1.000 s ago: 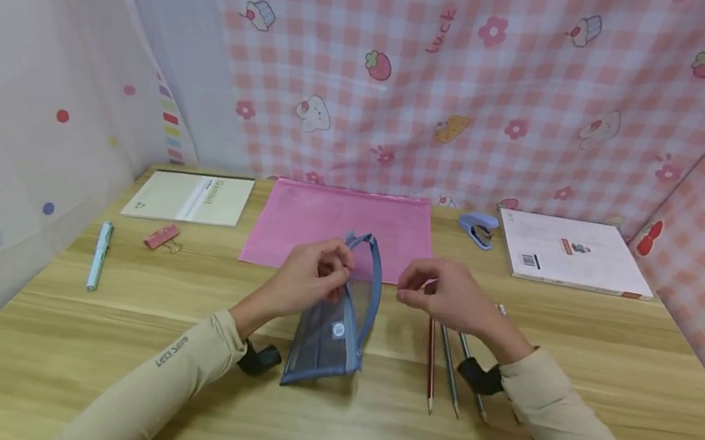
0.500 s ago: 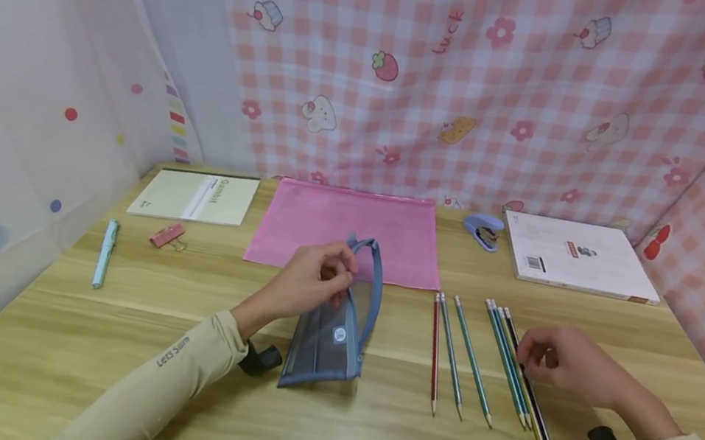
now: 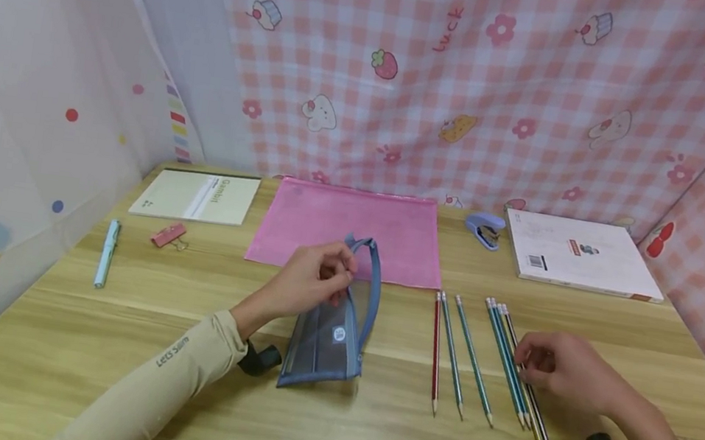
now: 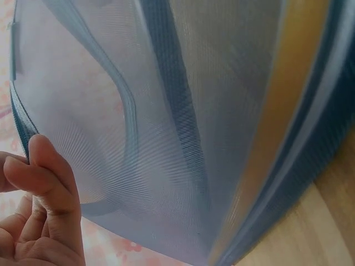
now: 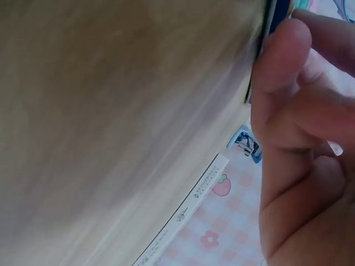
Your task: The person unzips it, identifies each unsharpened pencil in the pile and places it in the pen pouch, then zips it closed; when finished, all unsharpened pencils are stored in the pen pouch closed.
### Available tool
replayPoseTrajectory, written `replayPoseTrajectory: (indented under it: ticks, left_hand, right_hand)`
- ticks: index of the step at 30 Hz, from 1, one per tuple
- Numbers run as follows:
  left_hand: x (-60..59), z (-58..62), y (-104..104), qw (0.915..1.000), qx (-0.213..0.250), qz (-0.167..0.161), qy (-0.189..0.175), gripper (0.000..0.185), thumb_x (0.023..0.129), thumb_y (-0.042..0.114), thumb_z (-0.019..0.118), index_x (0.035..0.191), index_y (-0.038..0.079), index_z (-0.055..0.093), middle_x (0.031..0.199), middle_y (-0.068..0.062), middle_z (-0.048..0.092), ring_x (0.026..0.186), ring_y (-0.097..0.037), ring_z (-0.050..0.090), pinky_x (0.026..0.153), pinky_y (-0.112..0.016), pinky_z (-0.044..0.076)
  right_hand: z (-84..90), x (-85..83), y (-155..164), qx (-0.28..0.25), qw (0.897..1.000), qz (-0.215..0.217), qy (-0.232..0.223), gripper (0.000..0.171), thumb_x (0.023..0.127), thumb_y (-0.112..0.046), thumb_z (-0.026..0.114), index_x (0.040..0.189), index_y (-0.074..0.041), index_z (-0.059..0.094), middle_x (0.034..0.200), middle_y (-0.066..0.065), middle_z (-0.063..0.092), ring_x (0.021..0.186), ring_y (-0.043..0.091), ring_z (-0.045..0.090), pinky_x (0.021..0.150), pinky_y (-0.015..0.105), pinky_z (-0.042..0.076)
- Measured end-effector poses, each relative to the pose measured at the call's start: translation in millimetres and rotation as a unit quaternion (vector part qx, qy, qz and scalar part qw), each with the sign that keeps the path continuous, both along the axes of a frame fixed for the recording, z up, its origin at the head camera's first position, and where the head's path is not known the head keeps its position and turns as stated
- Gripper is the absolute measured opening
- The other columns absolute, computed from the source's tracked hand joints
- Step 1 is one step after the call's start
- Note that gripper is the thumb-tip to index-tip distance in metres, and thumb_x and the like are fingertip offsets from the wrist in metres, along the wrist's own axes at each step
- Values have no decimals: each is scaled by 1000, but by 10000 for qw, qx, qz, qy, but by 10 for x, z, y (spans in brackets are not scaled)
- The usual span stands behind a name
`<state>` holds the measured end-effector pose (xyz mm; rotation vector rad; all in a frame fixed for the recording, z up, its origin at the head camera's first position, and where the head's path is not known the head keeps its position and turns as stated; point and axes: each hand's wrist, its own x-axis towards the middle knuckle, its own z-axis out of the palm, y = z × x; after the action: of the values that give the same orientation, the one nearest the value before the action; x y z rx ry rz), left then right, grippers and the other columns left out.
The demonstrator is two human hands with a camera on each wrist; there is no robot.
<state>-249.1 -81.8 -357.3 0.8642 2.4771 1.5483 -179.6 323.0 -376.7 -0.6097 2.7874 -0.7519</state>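
My left hand (image 3: 311, 278) pinches the upper edge of a blue-grey mesh pencil case (image 3: 318, 338), which stands tilted on the table with its zipper side gaping. Close up in the left wrist view, thumb and forefinger hold the blue trim of the mesh (image 4: 161, 133). My right hand (image 3: 569, 371) is at the rightmost pencil of a row, a dark striped one (image 3: 538, 415), its thumb and forefinger pinching it near the middle. In the right wrist view the fingers (image 5: 283, 55) cover most of that pencil. Several green pencils (image 3: 504, 359) lie against it.
Left of that bunch lie a red pencil (image 3: 435, 357) and two green ones (image 3: 473, 358). A pink pouch (image 3: 353, 213), purple stapler (image 3: 485, 230) and white book (image 3: 582, 254) line the back. At left are a notebook (image 3: 195, 195), binder clip (image 3: 168, 234) and light-blue pen (image 3: 107, 255).
My right hand has moved from beside the pencil case to the dark pencil at the far right, uncovering the other pencils. The left hand keeps its hold on the case.
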Motion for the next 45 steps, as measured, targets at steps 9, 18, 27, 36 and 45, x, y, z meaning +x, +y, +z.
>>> replayPoseTrajectory:
  ticks: [9,18,27,36,45]
  left_hand:
    - [6,20,-4,10000,-7,9,-30,7,97,3,56,99,5,62,70,-12,66,57,-15,62,50,-24,49]
    - [14,44,-8,10000,-13,30,-31,8,96,3,56,100,5,62,71,-11,67,57,-15,62,49,-24,49]
    - [23,43,-11,10000,40,-30,8,7,98,5,55,101,5,62,71,-11,67,58,-15,62,52,-26,52]
    - [15,40,-12,10000,69,-14,1,7,98,6,56,101,5,63,71,-11,67,58,-15,62,53,-26,53]
    - [27,37,-12,10000,72,-6,7,7,98,6,56,101,6,63,71,-12,67,57,-16,63,53,-27,54]
  right_hand:
    - [-19,-19,23,357,9988,-60,334,15,83,-8,77,88,-20,69,73,-10,61,64,-4,49,55,20,43]
    - [39,-45,-7,1162,9885,-726,642,16,73,-5,75,76,-20,68,69,-6,64,63,7,52,54,23,40]
    - [101,-65,-78,1427,9850,-591,772,13,79,-22,82,73,-21,70,70,-10,67,60,4,50,54,22,39]
    - [63,-97,-28,884,9889,-1105,445,10,72,-9,77,71,-15,70,68,-6,65,50,7,52,49,23,41]
    - [237,-109,-122,-839,9838,-1528,-421,16,90,-13,68,102,-3,73,73,2,65,50,8,50,45,25,42]
